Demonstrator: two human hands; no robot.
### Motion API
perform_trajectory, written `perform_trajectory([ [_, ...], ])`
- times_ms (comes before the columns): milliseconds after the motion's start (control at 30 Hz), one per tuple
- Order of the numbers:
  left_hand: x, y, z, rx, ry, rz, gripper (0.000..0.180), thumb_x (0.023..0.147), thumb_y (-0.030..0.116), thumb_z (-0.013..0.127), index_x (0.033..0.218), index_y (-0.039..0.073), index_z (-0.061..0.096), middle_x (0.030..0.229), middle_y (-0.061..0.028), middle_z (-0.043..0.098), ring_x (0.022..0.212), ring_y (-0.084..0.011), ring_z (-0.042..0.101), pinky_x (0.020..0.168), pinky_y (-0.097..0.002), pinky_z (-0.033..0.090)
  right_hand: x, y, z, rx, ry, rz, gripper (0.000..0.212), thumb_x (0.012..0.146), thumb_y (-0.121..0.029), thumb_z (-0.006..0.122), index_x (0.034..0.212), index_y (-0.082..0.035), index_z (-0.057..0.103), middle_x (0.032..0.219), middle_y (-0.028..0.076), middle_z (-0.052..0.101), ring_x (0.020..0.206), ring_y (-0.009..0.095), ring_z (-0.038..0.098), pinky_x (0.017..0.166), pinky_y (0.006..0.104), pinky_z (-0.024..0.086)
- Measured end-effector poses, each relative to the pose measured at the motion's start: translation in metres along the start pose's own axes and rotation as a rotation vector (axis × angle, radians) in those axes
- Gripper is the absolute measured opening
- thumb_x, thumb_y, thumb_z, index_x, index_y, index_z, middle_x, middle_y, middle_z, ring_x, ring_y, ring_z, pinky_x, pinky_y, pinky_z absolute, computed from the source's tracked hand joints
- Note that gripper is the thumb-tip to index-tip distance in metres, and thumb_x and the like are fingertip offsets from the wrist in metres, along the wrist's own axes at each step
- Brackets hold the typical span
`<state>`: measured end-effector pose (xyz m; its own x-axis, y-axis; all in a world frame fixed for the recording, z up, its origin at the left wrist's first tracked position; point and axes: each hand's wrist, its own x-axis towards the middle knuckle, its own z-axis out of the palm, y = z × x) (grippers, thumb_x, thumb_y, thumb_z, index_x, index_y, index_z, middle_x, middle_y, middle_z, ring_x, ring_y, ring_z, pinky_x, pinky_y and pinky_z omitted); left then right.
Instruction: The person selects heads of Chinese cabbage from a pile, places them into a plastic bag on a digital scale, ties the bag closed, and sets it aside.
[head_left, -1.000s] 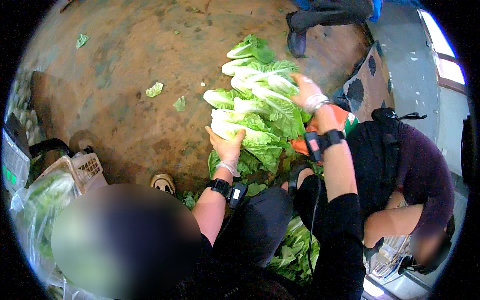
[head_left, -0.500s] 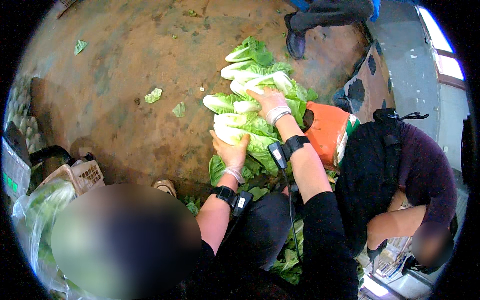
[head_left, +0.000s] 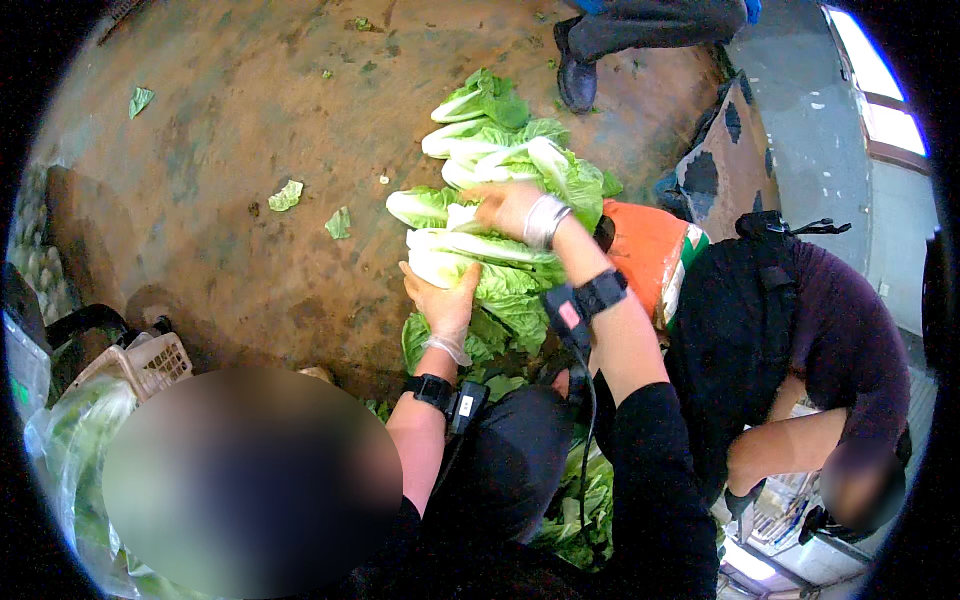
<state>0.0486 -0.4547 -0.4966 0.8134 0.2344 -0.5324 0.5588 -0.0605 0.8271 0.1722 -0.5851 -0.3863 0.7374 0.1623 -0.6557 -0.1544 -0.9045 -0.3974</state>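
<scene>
Several napa cabbages (head_left: 515, 150) lie side by side in a row on the brown floor, white butt ends to the left. My left hand (head_left: 440, 300), in a thin clear glove, is curled round the butt end of the nearest cabbage (head_left: 490, 255). My right hand (head_left: 512, 210), also gloved and slightly blurred, is closed over the butt of the neighbouring cabbage (head_left: 462, 218); part of that cabbage is hidden under it. Both wrists wear black straps with small devices.
An orange bag (head_left: 640, 250) stands right of the row. A person in dark clothes (head_left: 830, 300) bends at the right; another person's boot (head_left: 577, 80) is beyond the row. Loose leaves (head_left: 285, 196) dot the floor. At left are a beige crate (head_left: 155, 365) and a plastic bag of greens (head_left: 85, 430).
The whole view has shifted a little, so things sit farther left. My right hand has turned, its fingers moving nearer along the row. My left hand stays on the nearest cabbage.
</scene>
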Motion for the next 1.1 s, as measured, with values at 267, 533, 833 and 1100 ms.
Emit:
perform_trajectory([
  [267,-0.008,0.019,0.008,0.22,0.057,-0.032,0.119,0.053,0.047,0.078,0.138,-0.002,0.011,0.133,-0.0299,0.025,0.122,-0.0418,0.031,0.1,-0.0462,0.03,0.027,0.096,-0.005,-0.489,0.575,0.507,0.042,0.068,-0.02,0.06,0.107,-0.007,0.054,0.102,0.016,0.06,0.096,0.032,0.057,0.082,0.0465,0.041],
  [533,-0.017,0.014,0.013,0.056,0.044,-0.007,0.117,0.057,0.038,0.081,0.137,-0.007,0.008,0.136,-0.0287,0.021,0.124,-0.0392,0.029,0.102,-0.0425,0.027,-0.015,0.049,0.032,-0.668,0.573,0.015,0.042,0.064,-0.026,0.063,0.101,-0.007,0.057,0.11,0.016,0.052,0.11,0.032,0.044,0.097,0.0538,0.026],
  [833,-0.007,-0.01,-0.006,0.05,-0.103,-0.248,0.121,0.056,0.048,0.078,0.136,-0.01,0.008,0.132,-0.033,0.03,0.122,-0.0386,0.034,0.102,-0.0374,0.029,-0.019,0.045,0.008,-0.503,0.314,0.284,0.064,0.069,-0.011,0.061,0.129,-0.007,0.04,0.105,0.021,0.058,0.095,0.035,0.056,0.083,0.0441,0.044],
  [1100,-0.02,-0.002,0.003,-0.194,-0.072,-0.215,0.109,0.065,0.04,0.075,0.137,-0.008,0.008,0.132,-0.0291,0.031,0.121,-0.0341,0.036,0.101,-0.0353,0.029,0.007,0.031,0.046,-0.436,0.614,-0.288,0.063,0.069,-0.035,0.062,0.125,-0.011,0.044,0.117,0.018,0.053,0.109,0.037,0.047,0.098,0.0463,0.033],
])
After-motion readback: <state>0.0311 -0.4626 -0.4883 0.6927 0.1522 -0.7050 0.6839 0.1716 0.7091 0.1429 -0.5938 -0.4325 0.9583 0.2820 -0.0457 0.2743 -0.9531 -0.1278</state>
